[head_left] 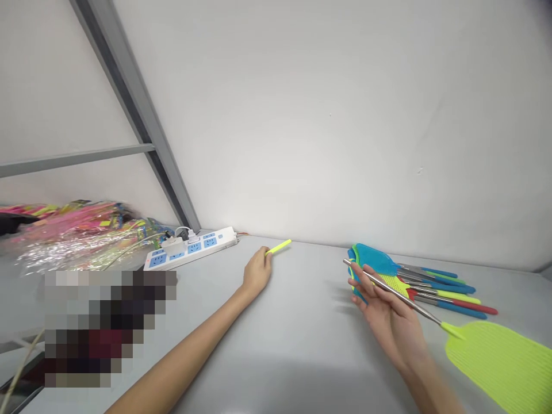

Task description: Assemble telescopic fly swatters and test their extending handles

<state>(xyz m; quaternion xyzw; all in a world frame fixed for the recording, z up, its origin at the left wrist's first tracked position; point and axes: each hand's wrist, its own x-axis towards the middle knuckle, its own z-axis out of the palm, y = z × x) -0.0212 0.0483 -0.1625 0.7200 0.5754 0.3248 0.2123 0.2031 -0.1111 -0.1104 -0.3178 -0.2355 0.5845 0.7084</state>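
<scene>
On the left of the table (297, 322), my left hand (257, 271) is closed around a yellow-green handle (280, 248), whose far end sticks out to the right. My right hand (390, 316) is palm up and holds a fly swatter (500, 353) by its metal shaft. The shaft lies across my fingers with its bare tip pointing left, and the yellow-green head hangs at the lower right. Behind this hand lies a pile of fly swatters (375, 260) with blue and yellow heads, their coloured handles pointing right. My fingers partly hide that pile.
A white power strip (222, 241) with plugs in it lies left of my left hand. Plastic-wrapped packages (81, 230) are heaped at the far left. A grey metal frame (146, 115) stands against the white wall (319, 144). Something pixelated covers the lower left.
</scene>
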